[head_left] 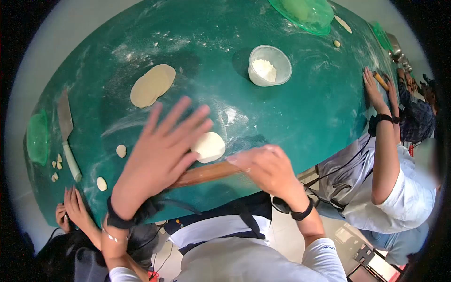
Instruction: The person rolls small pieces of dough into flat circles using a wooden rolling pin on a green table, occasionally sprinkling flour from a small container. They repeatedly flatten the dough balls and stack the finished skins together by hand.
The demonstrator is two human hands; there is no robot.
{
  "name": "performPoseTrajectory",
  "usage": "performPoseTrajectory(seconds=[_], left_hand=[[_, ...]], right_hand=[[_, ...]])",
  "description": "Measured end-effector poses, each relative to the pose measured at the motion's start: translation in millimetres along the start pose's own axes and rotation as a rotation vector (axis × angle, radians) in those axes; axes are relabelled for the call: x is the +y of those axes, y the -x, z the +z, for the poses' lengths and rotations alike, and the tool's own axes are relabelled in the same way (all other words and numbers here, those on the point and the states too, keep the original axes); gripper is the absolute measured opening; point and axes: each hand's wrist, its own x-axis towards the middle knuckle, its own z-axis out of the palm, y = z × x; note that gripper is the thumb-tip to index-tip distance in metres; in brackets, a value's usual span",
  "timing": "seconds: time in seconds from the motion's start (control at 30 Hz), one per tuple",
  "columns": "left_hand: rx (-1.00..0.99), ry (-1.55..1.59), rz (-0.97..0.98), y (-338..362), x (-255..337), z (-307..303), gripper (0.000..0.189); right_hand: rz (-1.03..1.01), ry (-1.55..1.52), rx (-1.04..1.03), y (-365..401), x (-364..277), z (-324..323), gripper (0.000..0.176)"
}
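- The pale, round, flattened dough disc (209, 147) lies on the green tabletop (319, 101), just beyond the brown wooden rolling pin (206, 174) and between the hands.
- The left hand (164, 143) is wide, fingers spread, over the pin's left end; blur hides whether it presses.
- The right hand (270, 169) bends at the pin's right end; whether it grips, I cannot tell.
- Even pressure from both sides and small turns of the disc should keep its thickness uniform.
- Farther right, the clear plastic tub (261, 82) holds white flour (264, 70), handy against sticking.
- Far left, thin cream dough rounds (152, 86) overlap.
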Motion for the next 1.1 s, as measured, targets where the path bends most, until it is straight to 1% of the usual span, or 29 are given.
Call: performPoseTrajectory(seconds=[0.07, 0.17, 0.27, 0.3, 0.4, 0.43, 0.5, 0.6, 0.73, 0.83, 0.93, 1.03, 1.1], left_hand=[[0.163, -0.066, -0.217, 16, 13, -21, 0.056], [0.264, -0.003, -0.408, 43, 27, -15, 0.060], [0.195, 0.053, -0.546, 49, 49, 18, 0.067], [0.158, 0.064, -0.572, 52, 53, 29, 0.075], [0.194, 0.031, -0.668, 59, 57, 59, 0.083], [0.184, 0.006, -0.662, 60, 57, 62, 0.088], [0.206, 0.022, -0.665, 58, 54, 62, 0.089], [0.242, -0.012, -0.667, 47, 42, 56, 0.090], [0.280, -0.063, -0.670, 39, 26, 54, 0.086], [0.304, -0.067, -0.707, 36, 20, 55, 0.070], [0.339, -0.084, -0.695, 31, 15, 53, 0.071], [0.300, -0.024, -0.689, 28, 8, 52, 0.064], [0.308, -0.046, -0.688, 26, 7, 52, 0.061]], right_hand=[[0.026, 0.038, 0.020, 7, 16, -8, 0.043], [0.079, -0.003, -0.011, 2, 30, -17, 0.041], [0.069, -0.041, -0.035, -9, 35, -21, 0.042], [0.060, -0.054, -0.039, -13, 36, -21, 0.043], [0.062, 0.026, -0.164, -24, 36, -21, 0.054], [0.090, 0.055, -0.222, -28, 33, -22, 0.058], [0.141, 0.112, -0.337, -36, 26, -26, 0.066], [0.187, 0.150, -0.367, -49, 26, -27, 0.072], [0.188, 0.181, -0.343, -60, 33, -23, 0.069], [0.183, 0.178, -0.322, -64, 36, -20, 0.067], [0.174, 0.168, -0.286, -67, 40, -17, 0.063], [0.155, 0.166, -0.253, -73, 46, -13, 0.058], [0.145, 0.153, -0.221, -76, 51, -10, 0.056]])
